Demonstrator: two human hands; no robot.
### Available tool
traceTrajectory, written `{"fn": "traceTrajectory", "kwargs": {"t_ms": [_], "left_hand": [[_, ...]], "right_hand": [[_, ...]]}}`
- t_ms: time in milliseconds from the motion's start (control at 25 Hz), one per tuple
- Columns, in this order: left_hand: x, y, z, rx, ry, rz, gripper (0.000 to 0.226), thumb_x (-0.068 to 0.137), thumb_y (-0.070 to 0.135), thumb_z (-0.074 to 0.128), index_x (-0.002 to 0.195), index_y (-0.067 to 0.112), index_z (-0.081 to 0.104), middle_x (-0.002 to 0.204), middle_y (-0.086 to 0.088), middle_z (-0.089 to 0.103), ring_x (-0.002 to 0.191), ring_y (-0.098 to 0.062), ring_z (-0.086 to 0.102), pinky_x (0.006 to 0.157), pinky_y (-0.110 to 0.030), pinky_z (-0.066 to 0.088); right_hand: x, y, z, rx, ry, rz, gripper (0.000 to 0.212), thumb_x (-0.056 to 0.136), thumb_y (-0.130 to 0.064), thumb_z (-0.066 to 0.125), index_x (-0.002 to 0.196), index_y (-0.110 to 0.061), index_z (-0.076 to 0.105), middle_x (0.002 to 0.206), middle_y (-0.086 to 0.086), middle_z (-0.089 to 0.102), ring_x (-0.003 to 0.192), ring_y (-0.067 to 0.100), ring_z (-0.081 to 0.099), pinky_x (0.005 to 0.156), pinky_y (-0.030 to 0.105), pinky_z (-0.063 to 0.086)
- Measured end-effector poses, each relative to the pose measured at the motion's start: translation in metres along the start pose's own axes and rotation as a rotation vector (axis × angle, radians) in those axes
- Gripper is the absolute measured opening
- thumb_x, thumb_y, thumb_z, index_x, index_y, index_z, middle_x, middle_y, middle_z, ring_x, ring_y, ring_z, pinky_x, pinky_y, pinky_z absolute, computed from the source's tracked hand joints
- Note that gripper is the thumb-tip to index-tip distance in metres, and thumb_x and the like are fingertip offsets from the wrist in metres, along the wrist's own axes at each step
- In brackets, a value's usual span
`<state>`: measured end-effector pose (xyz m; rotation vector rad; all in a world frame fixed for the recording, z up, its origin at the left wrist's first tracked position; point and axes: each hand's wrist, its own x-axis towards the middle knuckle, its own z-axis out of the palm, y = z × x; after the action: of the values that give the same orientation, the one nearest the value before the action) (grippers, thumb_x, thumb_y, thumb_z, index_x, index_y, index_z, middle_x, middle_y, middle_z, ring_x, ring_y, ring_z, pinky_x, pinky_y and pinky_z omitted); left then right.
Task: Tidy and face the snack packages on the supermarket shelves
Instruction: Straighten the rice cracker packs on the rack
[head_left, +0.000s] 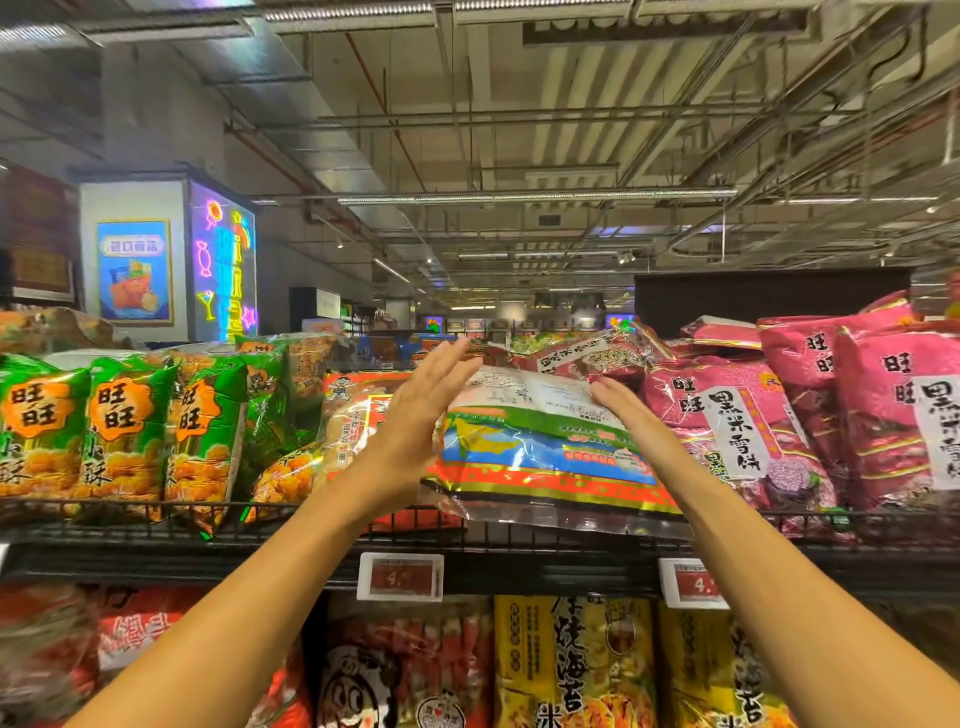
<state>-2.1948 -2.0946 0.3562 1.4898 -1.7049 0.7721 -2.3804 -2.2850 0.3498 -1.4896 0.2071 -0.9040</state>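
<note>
A supermarket aisle under an open ceiling of pipes and ducts, with a wire-fronted top shelf (156, 525) running across the view and a lower shelf of red and yellow snack bags (571, 670) beneath it. On the top shelf, green snack bags (119, 421) stand upright in a row at left and pink rice-cracker bags (737, 421) lean together at right. Between the 2 groups, a large multicoloured snack package (545, 447) sits tilted with its printed back facing the camera, its lower edge overhanging the shelf's front rail, in front of a red-and-white bag (353, 410). 2 bare arms reach up from below. The left hand (415, 415) is flat, fingers straight and together, against the package's left edge. The right hand (623, 410) lies with straight fingers along the package's upper right side, touching it. A neon candy sign (223, 270) glows at far left. 2 price tags (400, 576) hang on the shelf edge.
</note>
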Motion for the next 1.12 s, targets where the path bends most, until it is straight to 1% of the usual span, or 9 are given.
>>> {"fn": "traceTrajectory", "kwargs": {"t_ms": [80, 160, 360, 480, 600, 760, 880, 960, 1120], "left_hand": [[0.000, 0.008, -0.003, -0.237, 0.035, -0.039, 0.071, 0.074, 0.022, 0.081, 0.137, 0.025, 0.048, 0.148, 0.014, 0.041, 0.142, -0.009, 0.036, 0.114, -0.032, 0.035], [0.000, 0.019, -0.006, -0.517, 0.087, -0.204, 0.053, 0.066, 0.045, 0.080, 0.116, 0.041, 0.063, 0.116, 0.024, 0.067, 0.111, 0.006, 0.060, 0.087, -0.010, 0.049], [0.019, 0.014, 0.007, -0.758, 0.313, -0.458, 0.032, 0.085, 0.006, 0.075, 0.113, 0.017, 0.066, 0.094, 0.013, 0.076, 0.089, -0.004, 0.071, 0.069, -0.015, 0.053], [0.021, 0.014, 0.014, -0.780, 0.303, -0.542, 0.022, 0.084, 0.029, 0.076, 0.098, 0.035, 0.061, 0.084, 0.032, 0.071, 0.078, 0.013, 0.066, 0.055, -0.005, 0.047], [0.023, 0.018, 0.019, -0.755, 0.302, -0.617, 0.023, 0.080, 0.046, 0.074, 0.088, 0.042, 0.053, 0.072, 0.042, 0.064, 0.069, 0.025, 0.058, 0.048, -0.003, 0.044], [0.023, 0.013, 0.028, -0.722, 0.278, -0.715, 0.026, 0.073, 0.063, 0.068, 0.089, 0.048, 0.053, 0.088, 0.034, 0.054, 0.073, 0.014, 0.058, 0.056, -0.014, 0.046], [0.023, 0.011, 0.033, -0.728, 0.228, -0.712, 0.057, 0.068, 0.071, 0.061, 0.117, 0.043, 0.053, 0.101, 0.031, 0.050, 0.087, 0.007, 0.054, 0.065, -0.023, 0.048], [0.023, 0.005, 0.036, -0.700, 0.183, -0.740, 0.091, 0.072, 0.070, 0.059, 0.147, 0.023, 0.038, 0.127, 0.014, 0.052, 0.103, -0.006, 0.055, 0.073, -0.024, 0.047], [0.014, -0.011, 0.040, -0.770, 0.023, -0.723, 0.107, 0.066, 0.060, 0.072, 0.153, 0.021, 0.024, 0.153, -0.003, 0.038, 0.132, -0.021, 0.043, 0.096, -0.034, 0.039]], "right_hand": [[0.000, -0.003, -0.001, -0.108, -0.044, -0.023, 0.042, 0.103, -0.045, 0.039, 0.138, -0.025, 0.054, 0.137, -0.002, 0.060, 0.101, 0.003, 0.068, 0.082, 0.023, 0.057], [-0.006, -0.006, -0.001, -0.006, -0.071, -0.002, 0.047, 0.104, -0.049, 0.034, 0.118, -0.018, 0.066, 0.109, 0.014, 0.073, 0.078, 0.021, 0.073, 0.052, 0.027, 0.056], [-0.013, -0.013, -0.004, -0.037, -0.133, -0.138, 0.053, 0.080, -0.063, 0.058, 0.103, -0.016, 0.068, 0.072, 0.002, 0.068, 0.060, 0.014, 0.061, 0.041, 0.020, 0.041], [-0.016, -0.006, -0.005, -0.324, -0.016, -0.190, 0.058, 0.062, -0.060, 0.076, 0.111, -0.030, 0.066, 0.084, -0.012, 0.072, 0.071, 0.006, 0.066, 0.049, 0.017, 0.047], [-0.015, 0.000, -0.003, -0.502, 0.032, -0.244, 0.015, 0.074, -0.061, 0.071, 0.081, -0.048, 0.073, 0.085, -0.019, 0.075, 0.077, -0.003, 0.068, 0.063, 0.014, 0.052], [-0.011, 0.013, -0.003, -0.578, 0.100, -0.252, 0.019, 0.087, -0.048, 0.069, 0.076, -0.034, 0.076, 0.101, 0.005, 0.072, 0.097, 0.019, 0.065, 0.089, 0.038, 0.050], [-0.010, 0.015, -0.002, -0.552, 0.098, -0.219, 0.021, 0.089, -0.046, 0.068, 0.078, -0.030, 0.076, 0.093, -0.005, 0.073, 0.087, 0.009, 0.064, 0.075, 0.025, 0.047], [-0.008, 0.017, -0.002, -0.535, 0.075, -0.193, 0.025, 0.091, -0.045, 0.066, 0.082, -0.023, 0.075, 0.082, -0.011, 0.071, 0.075, 0.006, 0.061, 0.070, 0.024, 0.043], [-0.003, 0.023, -0.007, -0.534, 0.108, -0.176, 0.035, 0.092, -0.048, 0.063, 0.085, -0.016, 0.074, 0.062, -0.015, 0.060, 0.060, 0.003, 0.051, 0.061, 0.023, 0.036]]}}
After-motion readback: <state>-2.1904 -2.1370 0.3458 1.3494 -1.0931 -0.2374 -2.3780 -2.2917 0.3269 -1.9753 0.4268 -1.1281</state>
